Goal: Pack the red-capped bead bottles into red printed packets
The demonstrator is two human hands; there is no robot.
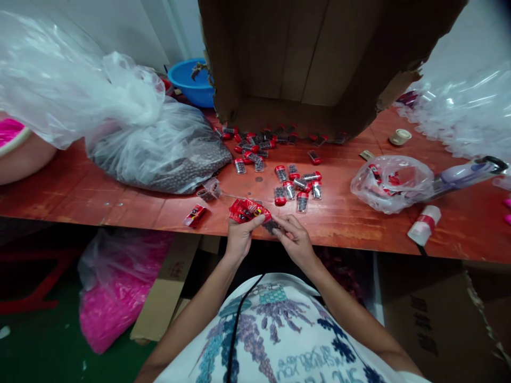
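Observation:
At the front edge of the red-brown table (343, 218), my left hand (240, 235) is closed on a bunch of red printed wrappers (245, 210). Beside it, my right hand (294, 238) pinches a small clear case of dark beads (272, 225) against the wrappers. Just beyond my hands lie several small clear cases with red caps (297, 186), filled with dark beads. More of them (255, 146) are scattered toward the open cardboard box (315, 64). One red wrapper (195, 215) lies alone to the left.
A large clear bag of dark beads (167, 154) sits at the left, with a blue basin (191, 80) behind it. At the right are a small clear bag (389, 181), a roll of tape (400, 136) and a white and red tube (423, 224). Under the table a pink-filled bag (112, 298) sits beside cardboard boxes.

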